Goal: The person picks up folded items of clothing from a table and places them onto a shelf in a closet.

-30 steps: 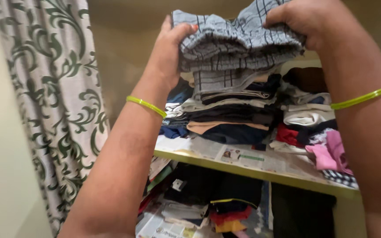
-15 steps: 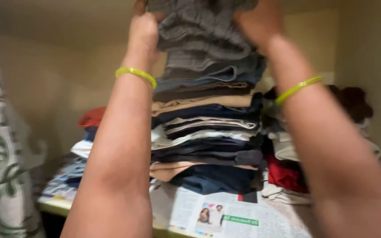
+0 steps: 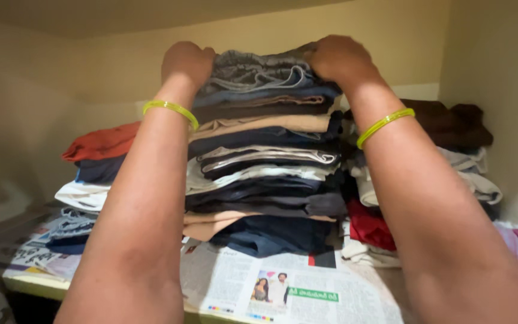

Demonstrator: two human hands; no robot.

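— Grey folded garment (image 3: 253,66): how do the fingers hold it?

— Both hands press on its ends, on top of the tall clothes stack (image 3: 265,174). The left hand (image 3: 187,60) curls its fingers over the left end, the right hand (image 3: 337,57) over the right end; the fingertips are hidden.

— What is around?

— A lower pile with a red garment (image 3: 100,143) stands at the left, a brown garment (image 3: 445,123) on another pile at the right, and newspaper (image 3: 283,288) lines the shelf. The forearms cover part of the stack.

— Its long axis?

— It lies flat and runs left to right.
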